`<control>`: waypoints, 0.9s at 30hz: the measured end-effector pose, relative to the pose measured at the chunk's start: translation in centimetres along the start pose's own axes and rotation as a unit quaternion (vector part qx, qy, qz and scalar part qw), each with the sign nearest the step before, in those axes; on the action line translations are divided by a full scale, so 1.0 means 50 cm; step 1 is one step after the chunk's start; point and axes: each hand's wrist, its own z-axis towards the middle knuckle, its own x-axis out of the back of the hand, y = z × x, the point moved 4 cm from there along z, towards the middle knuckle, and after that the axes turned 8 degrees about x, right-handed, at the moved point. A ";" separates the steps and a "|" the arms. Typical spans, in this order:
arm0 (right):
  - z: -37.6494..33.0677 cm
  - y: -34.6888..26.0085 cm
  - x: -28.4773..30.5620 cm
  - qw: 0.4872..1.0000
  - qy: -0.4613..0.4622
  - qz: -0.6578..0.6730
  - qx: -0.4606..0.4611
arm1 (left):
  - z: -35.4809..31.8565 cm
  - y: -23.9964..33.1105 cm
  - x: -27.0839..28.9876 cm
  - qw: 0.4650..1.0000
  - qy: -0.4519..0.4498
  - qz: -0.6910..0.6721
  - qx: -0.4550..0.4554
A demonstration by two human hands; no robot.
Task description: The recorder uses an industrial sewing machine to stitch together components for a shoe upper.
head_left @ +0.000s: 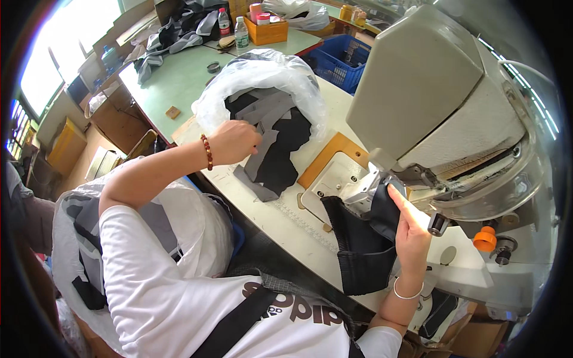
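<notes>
1. White T-shirt [179,298] and a dark shoulder strap [239,325] sit closest to the lens, below both hands.
2. Left of the left forearm, low down, a big clear plastic bag [197,221] holds grey and black fabric pieces.
3. Just beyond the left hand [234,142], a second clear plastic bag [262,74] lies open on the sewing table [298,221]; a stack of grey and black cut pieces [276,149] spills from its mouth toward the person.
4. Left hand: fingers curled in and pinched at the edge of the cut pieces, touching the top grey piece; cannot tell if one is actually lifted. Red bead bracelet [207,151] on that wrist.
5. Right hand [410,230]: mostly open, fingers straight, index fingertip pressing the black fabric piece [364,238] up by the needle area. Silver bangle [407,294] on the wrist.
6. Black fabric piece lies under and left of the right hand, its ribbed end hanging over the table's near edge.
7. Grey-white sewing machine [436,89] rises directly above the right hand; an orange knob [484,239] sits just right of it.
8. Well beyond the left hand: a green table [179,77] carrying an orange tray [268,31] with jars inside, two bottles [240,33] beside it, and a blue crate [340,59] to its right.
</notes>
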 end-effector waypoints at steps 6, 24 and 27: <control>0.005 -0.010 -0.002 1.000 0.009 -0.011 0.015 | -0.020 0.029 -0.083 0.992 0.064 0.005 0.107; -0.014 -0.001 -0.014 0.999 0.028 -0.014 -0.014 | -0.002 0.052 0.119 0.877 0.213 -0.432 0.000; -0.020 -0.002 -0.016 0.998 0.010 -0.046 -0.043 | -0.016 0.152 0.135 0.833 0.162 -0.488 -0.203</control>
